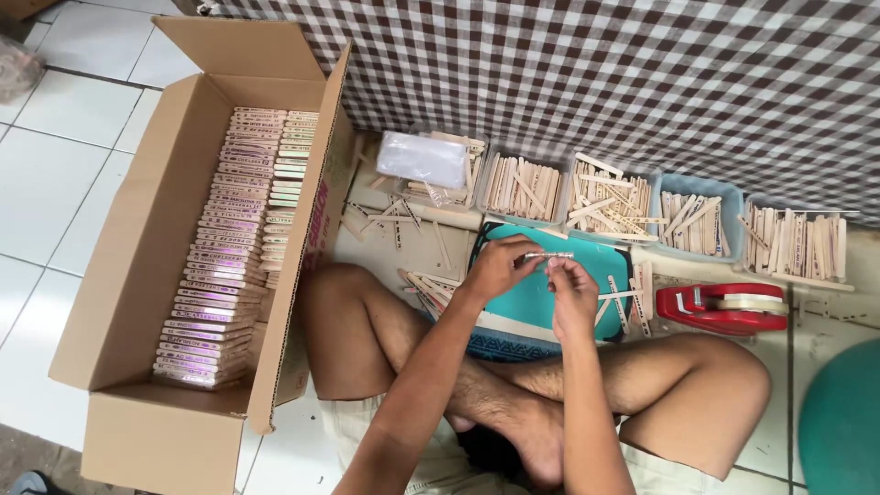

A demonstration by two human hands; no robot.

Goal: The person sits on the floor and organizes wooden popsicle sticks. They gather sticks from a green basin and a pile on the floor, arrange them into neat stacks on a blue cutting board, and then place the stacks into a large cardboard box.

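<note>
My left hand and my right hand meet over a teal tray that rests on my crossed legs. Between the fingertips of both hands lies a thin bundle of flat wooden sticks, held level, one hand on each end. More loose sticks lie on the floor by my left knee and beside the tray's right edge.
An open cardboard box at left holds rows of wrapped stick bundles. Several tubs of sticks line a checked cloth. A red tape dispenser sits at right, a teal round object beyond it.
</note>
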